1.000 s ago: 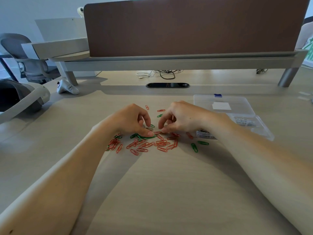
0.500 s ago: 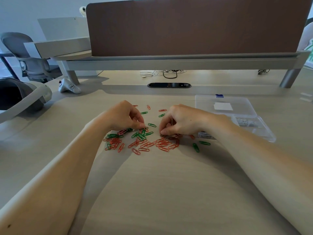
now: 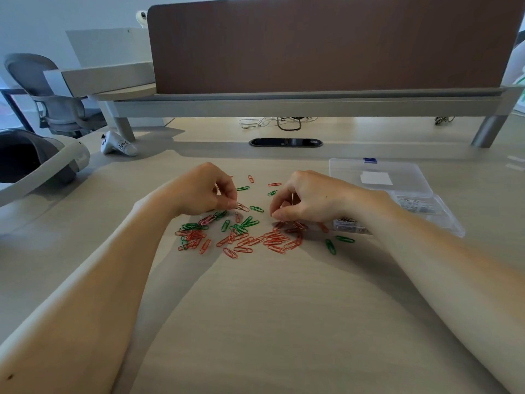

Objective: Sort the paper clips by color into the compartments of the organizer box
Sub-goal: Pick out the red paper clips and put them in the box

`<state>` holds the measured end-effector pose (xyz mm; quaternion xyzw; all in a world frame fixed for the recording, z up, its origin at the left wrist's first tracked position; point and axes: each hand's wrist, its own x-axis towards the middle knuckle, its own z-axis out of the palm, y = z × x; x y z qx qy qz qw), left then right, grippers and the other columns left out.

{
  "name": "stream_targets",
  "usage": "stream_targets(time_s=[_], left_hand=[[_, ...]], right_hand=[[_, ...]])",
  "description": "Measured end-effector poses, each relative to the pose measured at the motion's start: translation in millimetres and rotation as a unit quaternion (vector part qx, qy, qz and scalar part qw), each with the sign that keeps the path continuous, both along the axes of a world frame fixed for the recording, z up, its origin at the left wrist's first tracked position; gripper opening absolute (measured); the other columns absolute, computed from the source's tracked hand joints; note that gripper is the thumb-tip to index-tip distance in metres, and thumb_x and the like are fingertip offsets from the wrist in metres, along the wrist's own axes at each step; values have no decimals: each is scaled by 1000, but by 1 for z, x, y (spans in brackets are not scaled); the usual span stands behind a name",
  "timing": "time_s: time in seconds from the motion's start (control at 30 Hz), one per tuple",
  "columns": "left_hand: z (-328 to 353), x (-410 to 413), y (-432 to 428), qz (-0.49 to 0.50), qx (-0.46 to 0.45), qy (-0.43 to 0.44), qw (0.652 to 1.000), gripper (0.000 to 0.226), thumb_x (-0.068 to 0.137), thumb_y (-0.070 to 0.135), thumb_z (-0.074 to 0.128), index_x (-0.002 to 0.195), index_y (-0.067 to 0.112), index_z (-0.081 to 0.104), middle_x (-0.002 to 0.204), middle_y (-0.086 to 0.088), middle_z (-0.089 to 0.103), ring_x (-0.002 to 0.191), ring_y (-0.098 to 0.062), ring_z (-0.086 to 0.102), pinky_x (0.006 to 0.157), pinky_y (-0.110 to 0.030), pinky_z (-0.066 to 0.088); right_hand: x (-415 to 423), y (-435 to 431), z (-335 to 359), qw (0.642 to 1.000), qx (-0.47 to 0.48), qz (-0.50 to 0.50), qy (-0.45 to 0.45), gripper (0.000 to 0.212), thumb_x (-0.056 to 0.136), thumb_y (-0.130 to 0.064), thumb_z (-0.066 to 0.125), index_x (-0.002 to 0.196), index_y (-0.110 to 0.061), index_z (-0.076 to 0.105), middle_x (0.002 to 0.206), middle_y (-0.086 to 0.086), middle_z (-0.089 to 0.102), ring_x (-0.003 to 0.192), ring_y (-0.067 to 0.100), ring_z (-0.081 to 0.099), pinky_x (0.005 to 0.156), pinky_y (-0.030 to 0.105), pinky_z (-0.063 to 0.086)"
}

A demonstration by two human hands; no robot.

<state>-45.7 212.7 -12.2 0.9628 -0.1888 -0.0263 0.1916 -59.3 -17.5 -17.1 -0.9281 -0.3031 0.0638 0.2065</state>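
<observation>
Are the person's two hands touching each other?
Apart. The head view shows a green clip and bare desk between the left hand and right hand.

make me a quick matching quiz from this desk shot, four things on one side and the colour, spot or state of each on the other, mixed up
Things
1. organizer box
2. controller
3. cable slot
4. left hand

Descriptions
A. black oval set into the desk
B. fingertips pinching a paper clip
C. clear plastic, lid open, to the right of the right hand
D. white, lying by the divider leg at far left

Pairs: 1-C, 2-D, 3-A, 4-B
</observation>
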Motion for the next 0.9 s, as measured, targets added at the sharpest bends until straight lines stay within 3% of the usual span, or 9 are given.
stream_targets(time_s=[0.2,0.4,0.67,0.77,0.9], left_hand=[[-6,1,3,-30,43,28,998,11,79,23,76,77,31,68,82,13,66,80,-6,54,71,-24,43],[-7,0,2,-60,38,26,997,19,82,24,73,95,36,68,90,10,64,84,-10,54,75,-25,43],[-9,1,2,-36,62,28,997,5,84,24,71,84,28,68,89,12,63,83,-5,54,74,-23,43],[-9,2,0,-30,41,9,999,3,83,23,71,83,22,68,83,10,64,78,-6,55,68,-19,43],[-5,1,-3,-16,-20,-11,1000,6,81,17,74,82,21,69,82,6,67,78,-10,62,74,-21,51]], right_hand=[[1,-1,0,1000,0,3,3,9,89,-32,67,94,-31,73,79,-21,63,72,-12,56,62,10,36],[1,-2,-1,1000,9,-1,5,10,88,-31,67,96,-29,74,88,-16,69,80,-2,60,70,17,44],[-1,3,-1,1000,10,-4,-4,13,89,-30,66,97,-26,75,88,-17,68,81,-2,60,70,15,46],[0,5,-2,1000,23,-17,-13,14,88,-30,68,97,-24,76,90,-13,72,81,-1,63,71,16,49],[0,9,-2,999,35,-32,-19,16,86,-36,70,95,-24,77,87,-12,71,78,-1,61,70,17,48]])
